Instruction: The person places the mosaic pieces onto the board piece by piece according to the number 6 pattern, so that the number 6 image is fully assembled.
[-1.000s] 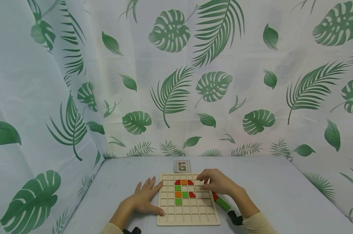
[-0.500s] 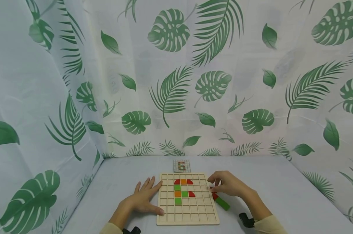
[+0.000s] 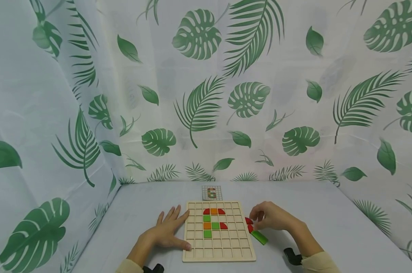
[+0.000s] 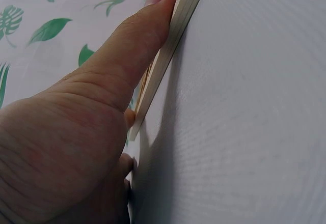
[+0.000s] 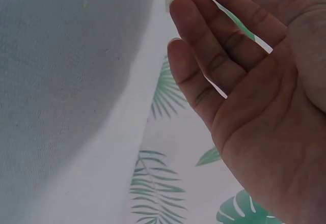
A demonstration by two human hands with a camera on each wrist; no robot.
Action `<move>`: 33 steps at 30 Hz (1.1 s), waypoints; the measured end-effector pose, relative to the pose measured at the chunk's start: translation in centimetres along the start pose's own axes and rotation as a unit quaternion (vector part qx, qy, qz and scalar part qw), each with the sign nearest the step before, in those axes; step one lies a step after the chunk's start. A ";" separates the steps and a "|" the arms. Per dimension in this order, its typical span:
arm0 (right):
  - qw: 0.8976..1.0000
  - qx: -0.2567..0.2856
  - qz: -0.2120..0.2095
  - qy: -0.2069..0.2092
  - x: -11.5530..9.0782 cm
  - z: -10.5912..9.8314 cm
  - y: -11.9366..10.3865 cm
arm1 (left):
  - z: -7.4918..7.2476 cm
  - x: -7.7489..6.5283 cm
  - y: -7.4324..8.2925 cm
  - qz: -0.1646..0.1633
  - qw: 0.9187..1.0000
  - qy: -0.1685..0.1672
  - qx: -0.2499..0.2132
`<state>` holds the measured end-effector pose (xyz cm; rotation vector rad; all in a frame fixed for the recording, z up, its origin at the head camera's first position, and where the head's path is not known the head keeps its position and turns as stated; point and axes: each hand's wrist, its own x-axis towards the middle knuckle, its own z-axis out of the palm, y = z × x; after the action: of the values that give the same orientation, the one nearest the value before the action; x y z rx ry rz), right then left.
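Observation:
In the head view my left hand [image 3: 169, 231] lies spread at the left edge of a pale wooden grid board [image 3: 226, 254], its thumb on the rim. The left wrist view shows that thumb [image 4: 137, 40] along the board's side. My right hand [image 3: 272, 217] is just right of the board, fingers loosely bent, beside two red rounded tiles [image 3: 248, 220] on the table. I see nothing held in it. On the board sit red rounded, orange [image 3: 207, 226] and green [image 3: 207, 234] square tiles. The right thumb is outside the right wrist view.
A small card [image 3: 212, 193] with a coloured figure on a grid lies behind the board. A green strip [image 3: 259, 237], perhaps several tiles in a row, lies right of the board. Leaf-printed cloth [image 3: 206, 113] hangs behind the white table [image 3: 328, 235].
My right hand has moved from above the board's upper right, rightward and down to the loose red tiles, which now show more fully. The left hand has stayed in place.

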<state>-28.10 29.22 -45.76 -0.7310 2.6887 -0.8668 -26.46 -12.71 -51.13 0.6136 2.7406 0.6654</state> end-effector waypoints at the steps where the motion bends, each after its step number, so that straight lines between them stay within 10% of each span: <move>1: 1.000 0.001 0.002 -0.004 0.0 0.0 0.1 | 0.0 0.0 0.0 -0.001 1.000 -0.001 0.000; 33: 0.996 -0.057 0.069 -0.002 -0.3 0.3 -0.2 | 0.1 0.2 -0.2 -0.002 1.000 -0.006 -0.009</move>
<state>-27.62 29.07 -45.87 -0.5614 2.7653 -0.6847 -26.70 -12.73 -51.34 0.6072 2.7219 0.6828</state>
